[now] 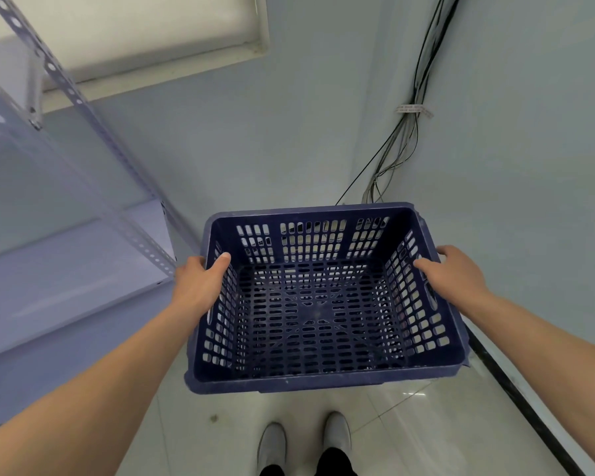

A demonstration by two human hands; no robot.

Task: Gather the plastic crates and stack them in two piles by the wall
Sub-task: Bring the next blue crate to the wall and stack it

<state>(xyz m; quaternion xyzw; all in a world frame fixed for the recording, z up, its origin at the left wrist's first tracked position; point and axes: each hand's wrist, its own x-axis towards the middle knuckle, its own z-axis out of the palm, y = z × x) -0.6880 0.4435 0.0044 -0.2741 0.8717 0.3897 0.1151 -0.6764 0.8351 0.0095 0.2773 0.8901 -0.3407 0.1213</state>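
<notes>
Since I grip the crate (323, 321) at its two end walls, it hangs level and balanced, open side up. My left hand (200, 286) hooks its thumb over the left rim. My right hand (455, 274) clasps the right rim the same way. The outer fingers of both hands are hidden behind the walls. The crate is clear of the floor (409, 424), ahead of my shoes (303, 441) and close to the corner where the cables (413, 132) run down the wall (255, 149), with the rack (83, 269) at my left. Its long axis seems to run across me, left to right, so the long side faces the wall. That, I judge, suits setting it down square. I can see no pile beneath it.
</notes>
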